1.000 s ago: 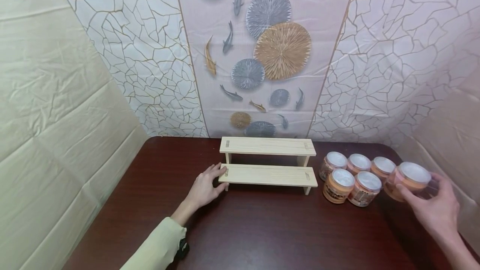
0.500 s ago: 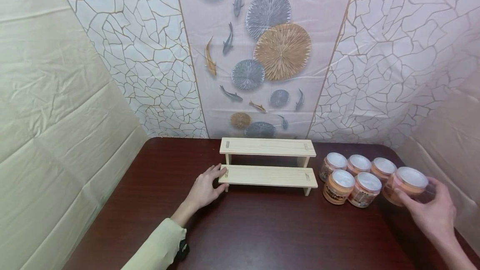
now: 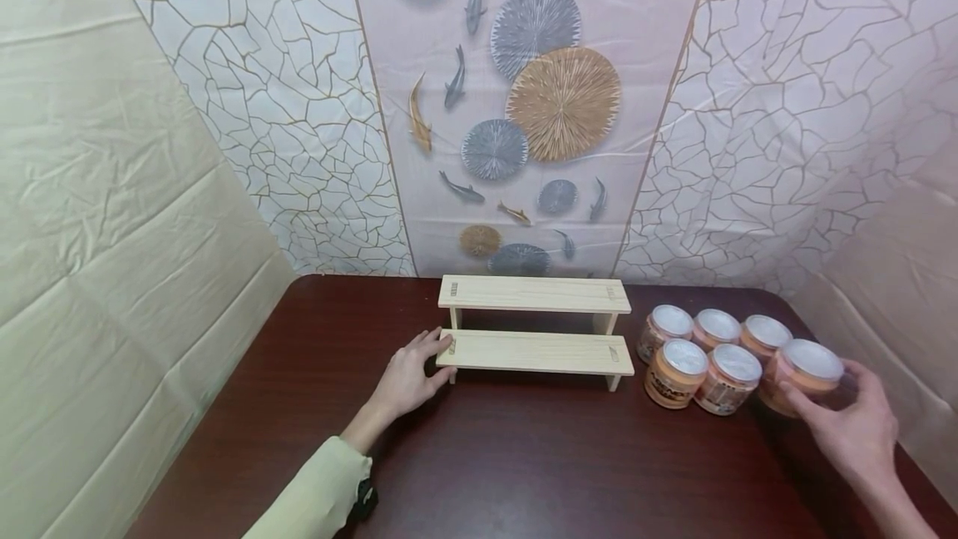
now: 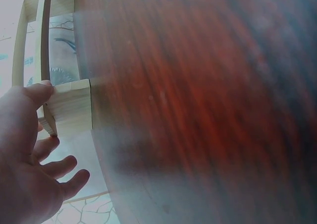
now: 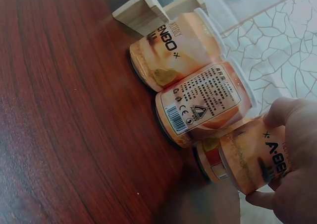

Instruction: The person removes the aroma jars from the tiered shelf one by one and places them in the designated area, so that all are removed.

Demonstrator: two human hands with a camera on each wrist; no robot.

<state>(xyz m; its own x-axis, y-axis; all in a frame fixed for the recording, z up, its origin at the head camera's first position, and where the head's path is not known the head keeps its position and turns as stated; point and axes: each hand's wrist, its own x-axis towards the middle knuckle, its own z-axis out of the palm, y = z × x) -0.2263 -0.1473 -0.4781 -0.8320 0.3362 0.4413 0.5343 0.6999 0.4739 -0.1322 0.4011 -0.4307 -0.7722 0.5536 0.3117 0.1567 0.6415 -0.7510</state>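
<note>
A two-tier wooden shelf (image 3: 535,352) stands at the back middle of the table. My left hand (image 3: 404,377) holds the left end of its lower board; in the left wrist view the thumb and fingers lie on either side of the board (image 4: 43,50). On the right, my right hand (image 3: 856,431) grips an orange jar (image 3: 795,381) with a whitish lid, its thumb and fingers around the sides. The right wrist view shows this jar (image 5: 247,157) slightly tilted, its base higher than those of the neighbouring jars. Several matching jars (image 3: 676,378) stand in two rows to its left.
The dark red-brown table (image 3: 524,456) runs up to a patterned cloth backdrop (image 3: 516,106). Beige cloth (image 3: 150,231) flanks the left side, and a pale cloth (image 3: 891,273) the right. The jar cluster sits close to the shelf's right end.
My right hand has moved the jar left and a little down toward the front row of jars. The left hand and the shelf hold their place.
</note>
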